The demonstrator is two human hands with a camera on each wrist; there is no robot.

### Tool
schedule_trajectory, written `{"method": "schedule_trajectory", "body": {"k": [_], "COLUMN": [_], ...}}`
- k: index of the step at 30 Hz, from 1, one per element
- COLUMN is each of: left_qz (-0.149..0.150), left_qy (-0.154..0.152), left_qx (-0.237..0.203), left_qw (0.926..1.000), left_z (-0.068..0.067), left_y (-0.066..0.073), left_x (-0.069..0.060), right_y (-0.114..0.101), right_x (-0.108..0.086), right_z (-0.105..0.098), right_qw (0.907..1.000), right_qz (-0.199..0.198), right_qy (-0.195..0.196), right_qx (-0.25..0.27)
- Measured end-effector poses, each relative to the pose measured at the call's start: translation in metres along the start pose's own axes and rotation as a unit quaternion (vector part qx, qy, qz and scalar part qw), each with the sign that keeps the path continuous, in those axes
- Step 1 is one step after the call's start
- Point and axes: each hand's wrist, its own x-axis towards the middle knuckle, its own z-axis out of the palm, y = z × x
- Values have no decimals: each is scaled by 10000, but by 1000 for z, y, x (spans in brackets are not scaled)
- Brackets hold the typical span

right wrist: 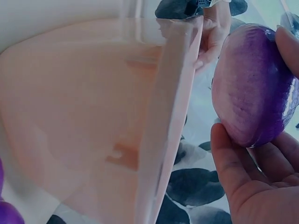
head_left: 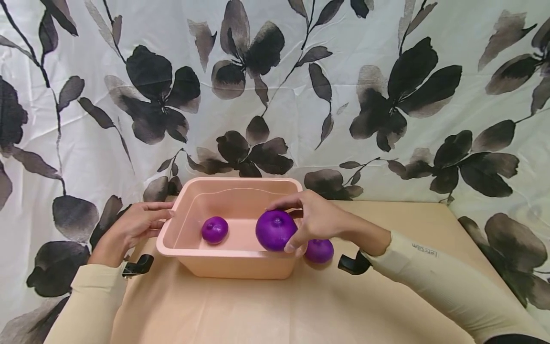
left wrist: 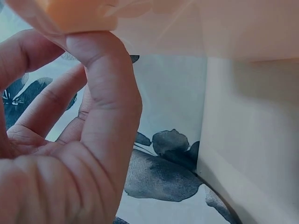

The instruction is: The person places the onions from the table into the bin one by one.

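My right hand (head_left: 320,217) grips a large purple onion (head_left: 275,230) between thumb and fingers, over the right part of a peach plastic bin (head_left: 232,258). In the right wrist view that onion (right wrist: 252,86) is pale on one side, deep purple on the other. A smaller onion (head_left: 215,230) lies inside the bin, left of the middle. Another onion (head_left: 319,251) sits on the table just outside the bin's right side, partly behind my right hand. My left hand (head_left: 139,224) touches the bin's left rim with its fingertips; the left wrist view shows the thumb (left wrist: 100,60) against the lip.
The bin stands on a beige table (head_left: 240,306), near its far edge. A white curtain (head_left: 318,110) with dark flowers hangs right behind the table. Each wrist carries a black camera mount, such as the one (head_left: 354,263) on my right wrist.
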Motion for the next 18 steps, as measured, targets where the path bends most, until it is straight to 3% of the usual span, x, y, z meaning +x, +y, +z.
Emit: {"method": "schedule_trajectory", "body": {"k": [7,18], "left_qz": [-12,-10], "left_qy": [3,23], "left_qx": [-8,-16], "left_qw": [10000,10000], "left_z": [-1,-2], "left_y": [-1,0], "left_x": [1,2], "right_y": [-8,-22], "right_x": [27,62], "right_z": [5,11], "right_qw": [9981,9963], "right_qz": [-473,-516], "right_qy": [-248,-413], "right_qx": [-291,-551]}}
